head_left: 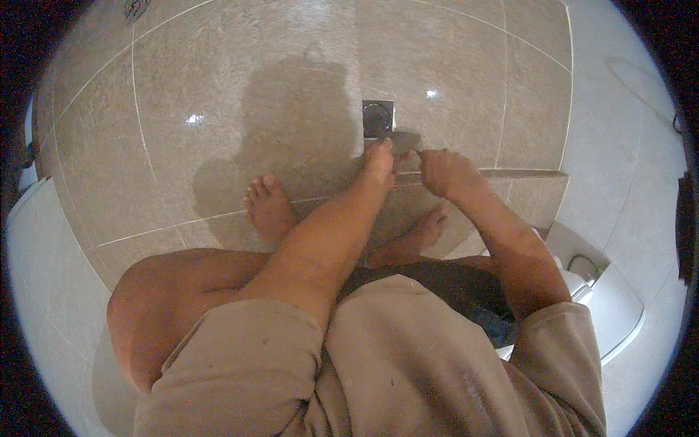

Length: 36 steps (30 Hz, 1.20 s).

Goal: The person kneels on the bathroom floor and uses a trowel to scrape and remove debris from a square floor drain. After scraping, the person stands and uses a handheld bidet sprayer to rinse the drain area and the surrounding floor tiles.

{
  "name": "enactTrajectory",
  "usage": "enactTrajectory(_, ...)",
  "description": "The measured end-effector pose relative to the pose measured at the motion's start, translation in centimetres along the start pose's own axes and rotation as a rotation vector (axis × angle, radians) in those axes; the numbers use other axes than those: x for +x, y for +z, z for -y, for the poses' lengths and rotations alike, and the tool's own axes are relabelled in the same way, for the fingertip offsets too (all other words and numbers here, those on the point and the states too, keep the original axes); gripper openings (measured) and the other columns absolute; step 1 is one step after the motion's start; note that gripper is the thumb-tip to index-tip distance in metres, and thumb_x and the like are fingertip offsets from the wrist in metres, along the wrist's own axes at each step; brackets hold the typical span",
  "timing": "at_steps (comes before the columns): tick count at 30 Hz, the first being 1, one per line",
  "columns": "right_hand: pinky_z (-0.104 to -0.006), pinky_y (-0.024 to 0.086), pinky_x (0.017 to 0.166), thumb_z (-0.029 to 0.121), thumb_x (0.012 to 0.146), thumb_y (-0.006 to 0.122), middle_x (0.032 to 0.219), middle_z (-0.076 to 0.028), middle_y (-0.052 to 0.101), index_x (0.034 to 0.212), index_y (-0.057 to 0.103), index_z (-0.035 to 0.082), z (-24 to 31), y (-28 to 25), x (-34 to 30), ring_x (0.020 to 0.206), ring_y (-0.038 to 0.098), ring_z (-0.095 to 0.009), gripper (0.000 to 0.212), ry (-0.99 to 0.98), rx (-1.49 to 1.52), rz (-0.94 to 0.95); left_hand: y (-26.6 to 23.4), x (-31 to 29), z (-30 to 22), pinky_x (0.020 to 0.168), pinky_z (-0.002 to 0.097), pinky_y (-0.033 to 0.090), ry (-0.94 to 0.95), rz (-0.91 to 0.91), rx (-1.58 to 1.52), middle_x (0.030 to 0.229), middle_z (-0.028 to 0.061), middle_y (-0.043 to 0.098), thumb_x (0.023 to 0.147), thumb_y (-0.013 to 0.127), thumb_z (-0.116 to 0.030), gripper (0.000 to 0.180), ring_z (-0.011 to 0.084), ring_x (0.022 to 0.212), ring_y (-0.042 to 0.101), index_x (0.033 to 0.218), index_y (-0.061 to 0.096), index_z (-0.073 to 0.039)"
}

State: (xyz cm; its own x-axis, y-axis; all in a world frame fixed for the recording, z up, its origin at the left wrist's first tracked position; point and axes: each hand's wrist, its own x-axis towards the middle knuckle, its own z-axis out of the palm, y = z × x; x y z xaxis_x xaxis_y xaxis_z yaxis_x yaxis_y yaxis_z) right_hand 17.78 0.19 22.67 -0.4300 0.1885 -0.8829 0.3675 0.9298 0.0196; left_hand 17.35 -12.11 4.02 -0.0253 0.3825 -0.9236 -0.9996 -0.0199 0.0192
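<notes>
Apparently, your left hand (379, 162) pinches a flat grey piece (409, 139), likely stiff: grip its edges; your right hand's (445, 173) hold is unclear.

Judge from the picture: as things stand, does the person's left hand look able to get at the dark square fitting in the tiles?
Probably yes: the left hand is close to the dark square fitting, and nothing visible seems to block it, though it may be busy with a flat grey thing.
</notes>
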Motion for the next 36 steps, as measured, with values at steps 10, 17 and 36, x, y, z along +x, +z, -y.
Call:
enactTrajectory(10, -0.0562, 0.057, 0.084, 0.014, 0.098, 0.050, 0.107, -0.027, 0.072, 0.125, 0.062, -0.002, 1.5, 1.3, -2.0, 0.098, 0.071, -0.044, 0.034, 0.109, 0.089, 0.019, 2.3, -2.0, 0.0, 0.066, 0.0478, 0.048, 0.016, -0.286, 0.226, 0.103, 0.0100, 0.062, 0.100, 0.060, -0.030, 0.028, 0.0274, 0.083, 0.060, 0.121, 0.060, -0.010)
enactTrajectory(17, -0.0590, 0.054, 0.086, 0.012, 0.098, 0.049, 0.106, -0.031, 0.070, 0.150, 0.043, 0.004, 0.0, 5.1, -3.1, 0.101, 0.069, -0.047, 0.053, 0.079, 0.174, -0.058, 0.2, 0.9, 2.9, 0.077, 0.0434, 0.051, 0.137, -0.237, 0.207, 0.102, 0.0135, 0.064, 0.098, 0.063, -0.027, 0.034, 0.0278, 0.089, 0.061, 0.125, 0.063, -0.007)
enactTrajectory(36, -0.0587, 0.056, 0.084, 0.006, 0.095, 0.046, 0.104, -0.034, 0.070, 0.144, 0.047, 0.002, 3.4, -3.4, -2.1, 0.098, 0.069, -0.051, 0.050, 0.046, 0.217, 0.089, 1.3, 2.9, 2.1, 0.066, 0.0427, 0.051, -0.104, -0.186, -0.267, 0.110, 0.0107, 0.065, 0.096, 0.063, -0.027, 0.033, 0.0272, 0.088, 0.062, 0.123, 0.061, -0.008)
